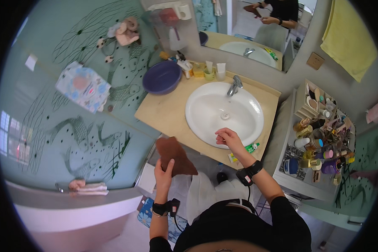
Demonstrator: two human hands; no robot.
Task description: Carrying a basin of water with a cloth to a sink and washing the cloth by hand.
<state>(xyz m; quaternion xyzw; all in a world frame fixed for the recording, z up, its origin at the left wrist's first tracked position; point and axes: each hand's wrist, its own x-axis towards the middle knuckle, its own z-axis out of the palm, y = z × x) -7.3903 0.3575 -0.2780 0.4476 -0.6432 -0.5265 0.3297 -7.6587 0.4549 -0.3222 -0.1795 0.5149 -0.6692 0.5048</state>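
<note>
A brown cloth (173, 157) hangs from my left hand (164, 174), whose thumb presses on its near side while the fingers are behind it. The cloth is partly folded and sits in front of the counter's left front edge. Over the near rim of the white washbasin (193, 119) is my right hand (227, 137), with its fingers curled in and nothing seen between them. Below the right wrist, a green and yellow tube (251, 148) lies on the counter beside the basin. The chrome faucet (234, 86) stands at the basin's far side.
The beige counter (155, 111) carries a purple basin (161, 78) and toiletries (209, 71) along the wall. A crowded shelf of bottles (319, 143) stands at the right. Above are a mirror (239, 33) and a yellow towel (350, 38). Patterned glass (50, 105) borders the left.
</note>
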